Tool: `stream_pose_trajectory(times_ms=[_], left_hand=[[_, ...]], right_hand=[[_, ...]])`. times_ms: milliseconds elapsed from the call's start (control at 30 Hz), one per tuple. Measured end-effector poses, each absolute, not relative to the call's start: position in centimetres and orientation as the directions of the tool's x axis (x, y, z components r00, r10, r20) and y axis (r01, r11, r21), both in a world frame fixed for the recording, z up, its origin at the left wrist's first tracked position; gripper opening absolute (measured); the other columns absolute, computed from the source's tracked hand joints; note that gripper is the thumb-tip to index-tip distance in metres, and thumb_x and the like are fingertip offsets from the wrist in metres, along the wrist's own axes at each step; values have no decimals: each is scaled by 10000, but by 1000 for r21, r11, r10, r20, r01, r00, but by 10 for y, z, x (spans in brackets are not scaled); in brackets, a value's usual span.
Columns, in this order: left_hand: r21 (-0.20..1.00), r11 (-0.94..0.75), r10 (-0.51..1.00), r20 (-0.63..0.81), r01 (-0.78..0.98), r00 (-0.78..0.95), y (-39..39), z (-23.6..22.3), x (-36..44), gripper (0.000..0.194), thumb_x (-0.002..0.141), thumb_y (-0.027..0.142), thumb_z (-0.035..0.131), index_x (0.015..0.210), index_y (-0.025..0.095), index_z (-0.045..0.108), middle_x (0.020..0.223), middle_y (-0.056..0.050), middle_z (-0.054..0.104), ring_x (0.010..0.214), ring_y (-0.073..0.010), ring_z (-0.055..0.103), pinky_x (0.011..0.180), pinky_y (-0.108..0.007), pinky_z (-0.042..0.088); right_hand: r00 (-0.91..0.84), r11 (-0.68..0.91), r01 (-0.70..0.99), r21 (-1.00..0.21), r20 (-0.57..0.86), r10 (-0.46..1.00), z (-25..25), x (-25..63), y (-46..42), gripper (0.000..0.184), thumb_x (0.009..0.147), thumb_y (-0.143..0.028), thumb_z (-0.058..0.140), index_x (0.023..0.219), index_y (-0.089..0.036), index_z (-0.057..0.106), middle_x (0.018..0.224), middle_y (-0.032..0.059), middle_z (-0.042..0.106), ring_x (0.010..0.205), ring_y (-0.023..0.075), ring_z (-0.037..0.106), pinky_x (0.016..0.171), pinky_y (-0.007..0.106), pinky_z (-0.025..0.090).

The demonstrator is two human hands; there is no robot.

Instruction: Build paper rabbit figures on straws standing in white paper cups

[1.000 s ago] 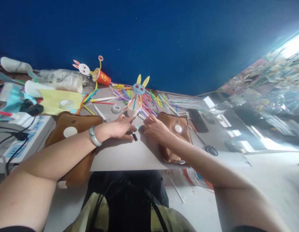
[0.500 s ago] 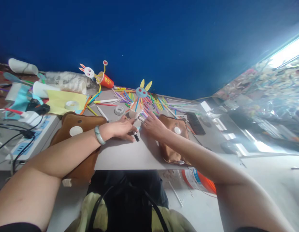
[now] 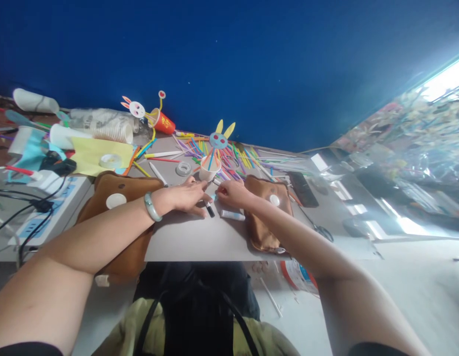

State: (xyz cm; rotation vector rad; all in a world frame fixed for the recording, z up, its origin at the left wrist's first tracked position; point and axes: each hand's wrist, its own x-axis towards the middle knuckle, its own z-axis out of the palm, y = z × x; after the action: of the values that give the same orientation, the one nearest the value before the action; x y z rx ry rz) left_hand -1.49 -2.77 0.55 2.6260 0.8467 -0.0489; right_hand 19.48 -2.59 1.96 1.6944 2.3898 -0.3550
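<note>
My left hand (image 3: pixel 188 197) lies low over the table with its fingers spread, just in front of a white paper cup (image 3: pixel 210 171). Under its fingers a white marker with a black end (image 3: pixel 210 211) shows in part. Beside it, my right hand (image 3: pixel 231 192) is curled, fingertips pinched together near the cup's base; what they hold, if anything, is hidden. From the cup rises a blue rabbit face with yellow ears (image 3: pixel 218 141), on straws. Below my right hand lies a small white tube (image 3: pixel 232 215).
Brown cushion-like pouches lie at left (image 3: pixel 114 220) and right (image 3: pixel 264 227). Loose coloured straws (image 3: pixel 244 158) spread along the wall. Tape (image 3: pixel 184 168), a phone (image 3: pixel 304 190), scissors (image 3: pixel 323 232), a red cup (image 3: pixel 164 122) and a power strip (image 3: pixel 47 217) surround the work area.
My right hand's fingers have curled in, where they were stretched forward. The white tube below it and the scissors now show. My left hand has hardly moved.
</note>
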Motion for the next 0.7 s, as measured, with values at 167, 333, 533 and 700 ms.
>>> stream_pose_trajectory(times_ms=[167,333,533,700], left_hand=[[339,-738,566,-158,583,809,-27,5,-15,530,872,561,694,1314,270,727,1260,-132,527,1188,-357,527,1077,-468,346],[323,-749,558,-163,578,814,-28,6,-13,495,886,536,694,1303,271,723,1245,-135,536,1198,-344,535,1076,-477,327],[310,-767,548,-140,562,825,-29,6,-12,433,903,535,659,1234,269,745,1227,-125,543,1126,-316,568,1052,-476,310],[322,-762,556,-119,561,823,-27,2,-13,414,895,536,654,1189,266,764,1161,-98,568,1117,-305,564,1036,-443,316]], right_hand=[[-333,305,943,-135,-304,893,17,194,-20,160,911,-184,606,949,-191,761,976,57,794,978,240,685,882,358,351],[-381,373,916,-147,-29,924,19,201,-53,113,918,-128,578,911,-170,683,892,66,730,875,223,621,814,354,317],[-749,739,650,176,309,586,-1,213,-150,181,969,-62,480,913,-185,601,887,66,634,794,213,480,791,365,296],[-771,710,637,301,272,577,-26,221,-152,189,947,-29,491,880,-165,605,753,42,542,691,206,411,737,364,288]])
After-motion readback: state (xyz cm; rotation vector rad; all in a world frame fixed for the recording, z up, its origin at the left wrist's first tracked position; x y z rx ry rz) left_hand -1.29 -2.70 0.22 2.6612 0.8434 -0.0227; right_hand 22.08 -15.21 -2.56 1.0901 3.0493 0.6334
